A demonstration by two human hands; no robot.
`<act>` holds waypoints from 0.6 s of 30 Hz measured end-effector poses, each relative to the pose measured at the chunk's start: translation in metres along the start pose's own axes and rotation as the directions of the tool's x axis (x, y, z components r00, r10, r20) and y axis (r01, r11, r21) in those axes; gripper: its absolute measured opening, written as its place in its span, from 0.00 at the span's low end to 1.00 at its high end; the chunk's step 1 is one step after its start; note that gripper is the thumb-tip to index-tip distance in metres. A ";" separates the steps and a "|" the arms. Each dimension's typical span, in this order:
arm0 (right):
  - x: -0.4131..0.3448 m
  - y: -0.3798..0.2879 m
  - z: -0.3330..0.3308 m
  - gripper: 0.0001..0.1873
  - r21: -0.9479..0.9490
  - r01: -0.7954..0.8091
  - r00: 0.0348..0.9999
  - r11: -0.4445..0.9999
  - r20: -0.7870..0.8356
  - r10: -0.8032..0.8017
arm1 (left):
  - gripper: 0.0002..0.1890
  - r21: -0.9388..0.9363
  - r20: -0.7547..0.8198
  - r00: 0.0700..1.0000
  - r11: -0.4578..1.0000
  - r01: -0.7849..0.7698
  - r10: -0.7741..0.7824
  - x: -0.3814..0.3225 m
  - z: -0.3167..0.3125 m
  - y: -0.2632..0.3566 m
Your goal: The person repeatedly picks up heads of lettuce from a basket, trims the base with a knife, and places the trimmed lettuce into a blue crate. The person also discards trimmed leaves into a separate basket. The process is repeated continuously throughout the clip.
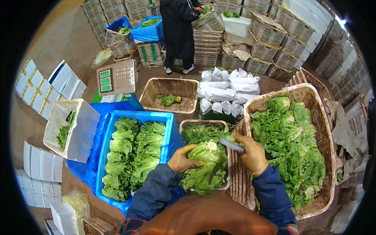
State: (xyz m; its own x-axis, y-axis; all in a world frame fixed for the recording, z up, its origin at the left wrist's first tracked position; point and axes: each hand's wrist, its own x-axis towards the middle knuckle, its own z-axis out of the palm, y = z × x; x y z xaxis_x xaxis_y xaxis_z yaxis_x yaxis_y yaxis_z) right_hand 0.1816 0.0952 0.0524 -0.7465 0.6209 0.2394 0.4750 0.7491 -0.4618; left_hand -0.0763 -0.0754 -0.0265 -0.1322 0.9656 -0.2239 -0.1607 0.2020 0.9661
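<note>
My left hand [184, 160], in a yellowish glove, grips a head of leafy lettuce [207, 158] with its pale cut stem end upward. Just right of the stem, my right hand [252, 153], gloved too, holds a knife [232, 144] whose blade points toward the lettuce and looks blurred. Below the lettuce stands a small plastic crate [224, 124] with loose green leaves. A blue-lined box [169, 117] at the left holds rows of lettuce heads. The large crate [330, 152] at the right is filled with more leafy lettuce.
Beyond the small crate are another crate [167, 82] with a few leaves and white wrapped bundles [218, 94]. A scale display [116, 77] and a white foam box [85, 132] stand at the left. A person [179, 32] in dark clothing stands near stacked crates [207, 44].
</note>
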 end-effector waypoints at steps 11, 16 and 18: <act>-0.009 -0.036 0.001 0.37 -0.238 0.167 0.968 0.957 0.224 -0.113 | 0.35 0.271 0.019 0.999 0.962 -0.039 0.035 -0.005 0.019 0.024; -0.013 -0.042 -0.004 0.36 -0.257 0.178 0.962 0.950 0.249 -0.113 | 0.36 0.308 0.044 0.999 0.951 -0.034 0.021 -0.010 0.021 0.026; -0.013 -0.041 -0.003 0.32 -0.240 0.182 0.964 0.954 0.234 -0.125 | 0.37 0.296 0.053 0.998 0.954 -0.034 0.019 -0.012 0.021 0.025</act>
State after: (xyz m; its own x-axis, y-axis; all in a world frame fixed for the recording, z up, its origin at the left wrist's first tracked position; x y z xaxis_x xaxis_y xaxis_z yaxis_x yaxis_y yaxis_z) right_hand 0.1731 0.0573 0.0709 -0.8880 0.4512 0.0885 0.4293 0.8826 -0.1918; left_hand -0.0585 -0.0785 0.0027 -0.0833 0.9767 -0.1979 0.1409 0.2082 0.9679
